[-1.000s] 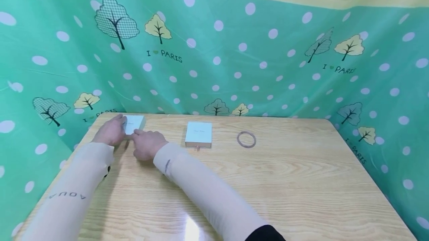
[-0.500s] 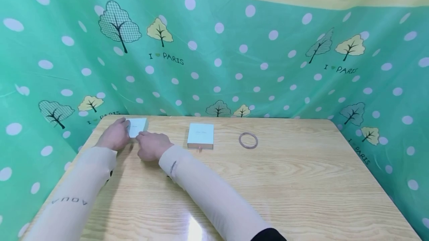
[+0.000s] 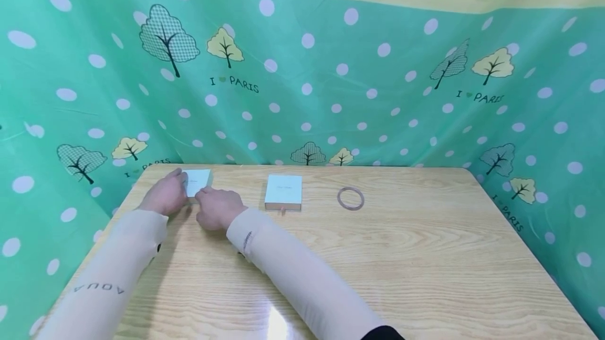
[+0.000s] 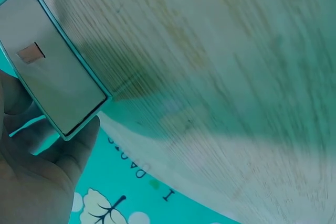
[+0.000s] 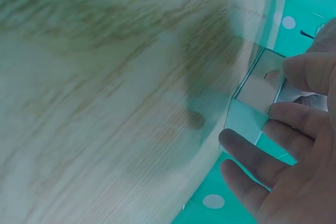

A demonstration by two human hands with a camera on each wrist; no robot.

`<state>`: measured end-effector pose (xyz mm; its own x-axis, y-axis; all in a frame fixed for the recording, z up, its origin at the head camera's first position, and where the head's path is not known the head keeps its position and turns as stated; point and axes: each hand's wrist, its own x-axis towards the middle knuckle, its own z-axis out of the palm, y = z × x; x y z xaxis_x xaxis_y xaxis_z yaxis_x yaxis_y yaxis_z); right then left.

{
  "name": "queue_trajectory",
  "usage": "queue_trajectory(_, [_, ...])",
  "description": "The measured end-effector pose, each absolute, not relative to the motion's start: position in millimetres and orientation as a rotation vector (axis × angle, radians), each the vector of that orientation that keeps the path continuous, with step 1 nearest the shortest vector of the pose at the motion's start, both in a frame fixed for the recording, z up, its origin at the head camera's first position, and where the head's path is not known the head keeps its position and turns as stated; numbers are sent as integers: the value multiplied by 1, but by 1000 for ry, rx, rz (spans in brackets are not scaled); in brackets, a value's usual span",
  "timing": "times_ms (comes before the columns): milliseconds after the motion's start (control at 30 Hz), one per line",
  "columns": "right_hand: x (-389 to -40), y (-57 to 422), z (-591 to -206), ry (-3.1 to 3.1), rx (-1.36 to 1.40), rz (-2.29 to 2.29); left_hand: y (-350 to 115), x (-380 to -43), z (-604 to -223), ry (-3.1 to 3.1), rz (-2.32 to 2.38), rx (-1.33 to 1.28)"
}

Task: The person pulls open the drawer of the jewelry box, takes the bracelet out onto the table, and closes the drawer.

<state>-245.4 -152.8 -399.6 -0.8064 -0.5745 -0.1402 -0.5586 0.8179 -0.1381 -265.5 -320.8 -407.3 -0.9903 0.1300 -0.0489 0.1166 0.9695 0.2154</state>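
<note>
At the far left of the table, a small pale blue drawer-style gift box point(image 3: 197, 179) lies flat. My left hand point(image 3: 167, 193) grips its left side. In the left wrist view, the left fingers point(image 4: 79, 150) wrap one end of the box, and the drawer front carries a short pink ribbon tab point(image 4: 31, 52). My right hand point(image 3: 218, 207) reaches the box's front right corner. The right wrist view has the thumb and index fingertip right at the front edge, the other fingers point(image 5: 254, 156) loosely spread and the ribbon tab point(image 5: 271, 75) unpinched.
A second pale blue box point(image 3: 283, 190) with its ribbon tab facing me sits right of my hands. Farther right lies a thin pinkish ring point(image 3: 351, 198). A green dotted curtain point(image 3: 359, 93) hangs behind and beside the wooden table point(image 3: 402, 256).
The head view has shifted slightly. Both hands stay at the left box, which has moved a little to the right, closer to the second box. The second box and the ring have not moved.
</note>
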Motion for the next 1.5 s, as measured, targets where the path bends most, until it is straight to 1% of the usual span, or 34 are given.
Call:
queue_trajectory(167, [-244,-149,-401,2823,-898,-145,-318,-264,-410,3039,361,156])
queue_trajectory(500, [-241,-138,-402,2816,-926,-161,-310,-260,-414,3104,271,240])
queue_trajectory(933, [-235,-130,-403,2834,-930,-195,-302,-254,-412,3114,258,260])
queue_trajectory(1233, [-234,-122,-403,2816,-940,-202,-297,-251,-411,3151,201,339])
queue_trajectory(1500, [-230,-119,-403,2821,-935,-182,-294,-251,-412,3146,224,333])
